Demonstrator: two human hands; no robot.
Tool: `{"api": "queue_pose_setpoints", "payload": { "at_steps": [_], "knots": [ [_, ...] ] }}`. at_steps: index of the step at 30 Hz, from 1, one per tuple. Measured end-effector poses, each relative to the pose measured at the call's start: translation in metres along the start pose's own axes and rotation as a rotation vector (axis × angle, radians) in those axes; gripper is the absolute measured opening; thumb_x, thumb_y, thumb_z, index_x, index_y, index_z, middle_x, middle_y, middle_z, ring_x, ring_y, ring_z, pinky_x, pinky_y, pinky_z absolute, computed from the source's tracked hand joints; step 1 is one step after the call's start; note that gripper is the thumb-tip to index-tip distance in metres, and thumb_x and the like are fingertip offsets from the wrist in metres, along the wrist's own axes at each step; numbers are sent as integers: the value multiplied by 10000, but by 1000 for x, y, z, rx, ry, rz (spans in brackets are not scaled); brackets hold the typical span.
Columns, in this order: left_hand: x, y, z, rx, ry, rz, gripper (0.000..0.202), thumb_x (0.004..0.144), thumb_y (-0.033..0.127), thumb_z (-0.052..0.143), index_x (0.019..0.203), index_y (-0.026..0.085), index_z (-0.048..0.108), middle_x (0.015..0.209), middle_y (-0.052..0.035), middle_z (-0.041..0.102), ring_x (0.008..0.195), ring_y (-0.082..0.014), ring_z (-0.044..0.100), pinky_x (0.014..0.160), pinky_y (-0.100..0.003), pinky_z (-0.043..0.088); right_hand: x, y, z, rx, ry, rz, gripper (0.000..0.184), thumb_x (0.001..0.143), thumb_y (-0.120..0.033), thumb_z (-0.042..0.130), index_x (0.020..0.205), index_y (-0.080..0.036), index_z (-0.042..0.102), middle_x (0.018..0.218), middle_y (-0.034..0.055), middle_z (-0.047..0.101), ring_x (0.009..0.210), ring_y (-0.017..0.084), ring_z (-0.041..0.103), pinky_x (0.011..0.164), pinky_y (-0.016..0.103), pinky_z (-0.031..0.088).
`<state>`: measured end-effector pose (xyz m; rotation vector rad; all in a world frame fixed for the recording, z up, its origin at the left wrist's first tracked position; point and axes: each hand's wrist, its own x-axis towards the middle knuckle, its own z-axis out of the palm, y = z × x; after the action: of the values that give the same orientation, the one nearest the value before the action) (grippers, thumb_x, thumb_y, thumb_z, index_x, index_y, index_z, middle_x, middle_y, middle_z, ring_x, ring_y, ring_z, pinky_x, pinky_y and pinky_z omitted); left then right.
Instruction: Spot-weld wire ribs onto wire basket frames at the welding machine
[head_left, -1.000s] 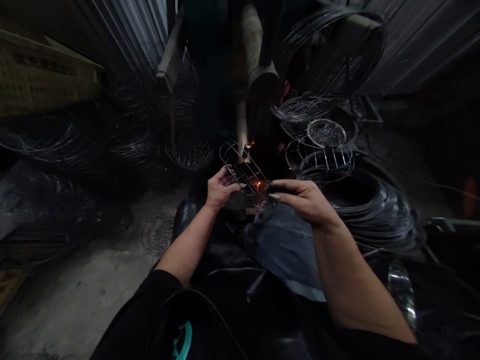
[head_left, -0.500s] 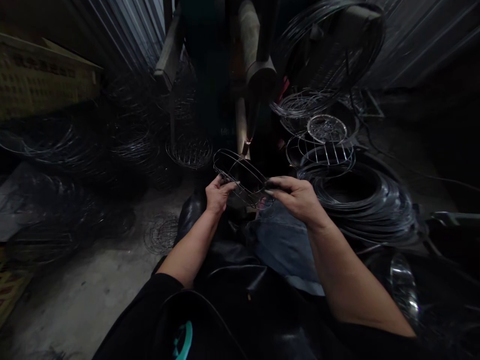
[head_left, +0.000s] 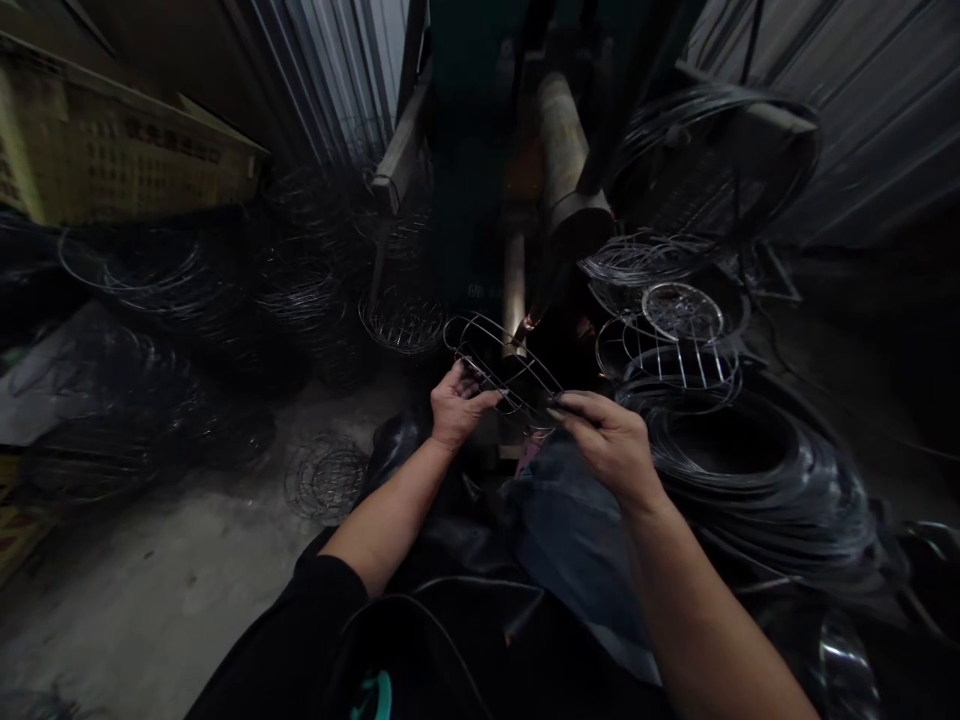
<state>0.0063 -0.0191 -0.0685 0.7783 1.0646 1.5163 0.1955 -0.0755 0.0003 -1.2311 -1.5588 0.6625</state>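
A round wire basket frame (head_left: 499, 335) of thin metal rods is held tilted between my two hands. My left hand (head_left: 459, 405) grips its near left side, thumb over the wire. On the right, my right hand (head_left: 609, 432) pinches the frame's rim between thumb and fingers. The wires reach close to the copper-coloured electrode tip (head_left: 527, 325) of a machine, just above the lower metal rod (head_left: 514, 290). Whether the frame touches the tip I cannot tell. The frame's lower part is lost in shadow.
A thick machine arm (head_left: 566, 140) juts toward me overhead. To the right lie a large wire coil (head_left: 780, 500) and stacked wire racks (head_left: 682, 315). On the left are piled wire rings (head_left: 300, 300), a yellow crate (head_left: 150, 160) and a wire piece (head_left: 326, 475) on the concrete floor.
The view has shifted, so the surroundings appear lower and mostly farther right. Both hands still hold the wire frame, which now appears flatter and closer beneath the electrode tip.
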Motion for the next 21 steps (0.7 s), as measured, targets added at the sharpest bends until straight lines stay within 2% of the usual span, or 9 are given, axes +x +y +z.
{"api": "queue_pose_setpoints", "payload": {
  "at_steps": [4, 9, 21],
  "knots": [
    [8, 1, 14, -83, -13, -28, 706, 396, 152, 900, 1058, 138, 656, 871, -3, 645, 800, -109, 614, 796, -264, 537, 14, 0, -2, -76, 54, -75, 89, 810, -262, 667, 844, -219, 737, 894, 43, 723, 832, 199, 679, 789, 332, 550],
    [12, 3, 29, -148, -19, -83, 588, 421, 178, 896, 965, 142, 676, 777, 25, 629, 703, -86, 595, 698, -211, 517, 35, -12, -6, -132, 31, -115, 82, 815, -251, 649, 810, -214, 723, 838, 35, 712, 777, 190, 667, 741, 317, 533],
    [12, -2, 31, -137, -32, -108, 566, 432, 178, 887, 961, 140, 690, 788, 15, 669, 674, -92, 599, 692, -220, 507, 36, -13, -7, -170, 23, -29, 128, 796, -304, 646, 778, -207, 728, 810, 45, 717, 750, 202, 666, 700, 319, 521]
  ]
}}
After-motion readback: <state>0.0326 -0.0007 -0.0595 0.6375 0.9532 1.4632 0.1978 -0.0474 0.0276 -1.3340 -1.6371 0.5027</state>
